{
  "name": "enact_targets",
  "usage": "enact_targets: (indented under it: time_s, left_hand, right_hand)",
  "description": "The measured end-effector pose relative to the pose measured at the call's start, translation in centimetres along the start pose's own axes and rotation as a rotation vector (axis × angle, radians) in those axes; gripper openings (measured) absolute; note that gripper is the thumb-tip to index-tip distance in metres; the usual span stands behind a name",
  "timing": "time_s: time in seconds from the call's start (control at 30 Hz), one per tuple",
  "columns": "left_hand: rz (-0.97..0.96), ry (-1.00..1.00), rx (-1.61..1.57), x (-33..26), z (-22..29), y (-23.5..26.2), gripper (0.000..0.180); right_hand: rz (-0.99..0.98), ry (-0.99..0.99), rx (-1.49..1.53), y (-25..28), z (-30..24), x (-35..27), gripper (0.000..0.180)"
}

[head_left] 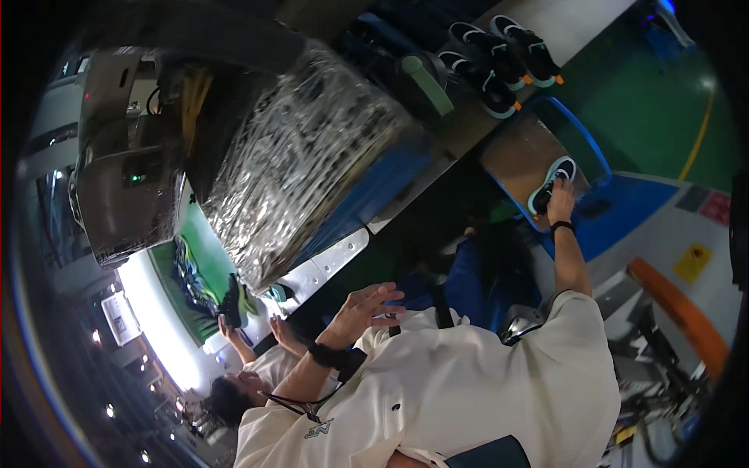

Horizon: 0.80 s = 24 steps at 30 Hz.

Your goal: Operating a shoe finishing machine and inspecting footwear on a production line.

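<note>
My right hand (pixel 560 203) reaches out to the right, its fingers closed on a dark sneaker (pixel 559 168) with a pale sole. The sneaker is over a tray (pixel 511 156) with a brown base and a blue rim; whether it touches the tray I cannot tell. My left hand (pixel 363 313) is in front of my body with its fingers stretched out and nothing in them. Beyond the tray, three black sneakers (pixel 488 87) with pale soles and orange tabs stand on a bench (pixel 573 22).
A machine under crinkled clear plastic wrap (pixel 304 132) fills the centre left. At lower left, a co-worker (pixel 234 394) has both hands near dark shoes (pixel 195 281) on a green surface. An orange curved bar (pixel 683 316) stands at right; a blue mat (pixel 624 210) lies beside the tray.
</note>
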<state>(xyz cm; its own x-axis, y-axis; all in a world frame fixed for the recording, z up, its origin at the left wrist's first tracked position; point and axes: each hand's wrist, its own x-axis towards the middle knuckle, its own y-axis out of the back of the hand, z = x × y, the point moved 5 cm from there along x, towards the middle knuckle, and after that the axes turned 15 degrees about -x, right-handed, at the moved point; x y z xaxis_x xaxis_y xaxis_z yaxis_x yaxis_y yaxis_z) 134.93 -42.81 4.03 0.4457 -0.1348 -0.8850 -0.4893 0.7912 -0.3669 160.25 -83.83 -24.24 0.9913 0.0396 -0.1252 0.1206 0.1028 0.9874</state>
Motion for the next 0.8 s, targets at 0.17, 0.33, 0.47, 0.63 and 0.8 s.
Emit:
enact_targets:
  time_s: [0.17,0.33,0.47,0.63,0.8]
  left_hand:
    - [-0.016,-0.018,-0.11,2.7,-0.4,-2.6,0.053]
    - [-0.002,0.037,-0.056,4.4,0.4,-5.3,0.056]
    - [0.003,-0.006,-0.017,4.9,1.1,-7.2,0.054]
    - [0.033,-0.057,-0.017,4.8,1.8,-8.4,0.054]
    - [0.004,-0.072,-0.044,5.1,1.6,-8.3,0.055]
  right_hand:
    - [-0.094,0.052,0.048,-0.3,1.2,1.5,0.036]
    - [0.172,0.212,0.436,12.8,0.9,9.4,0.033]
    - [0.415,0.45,0.627,27.1,-5.1,18.2,0.026]
    - [0.55,0.794,0.495,29.0,-10.9,25.5,0.032]
    - [0.322,0.941,0.362,25.4,-13.3,30.9,0.036]
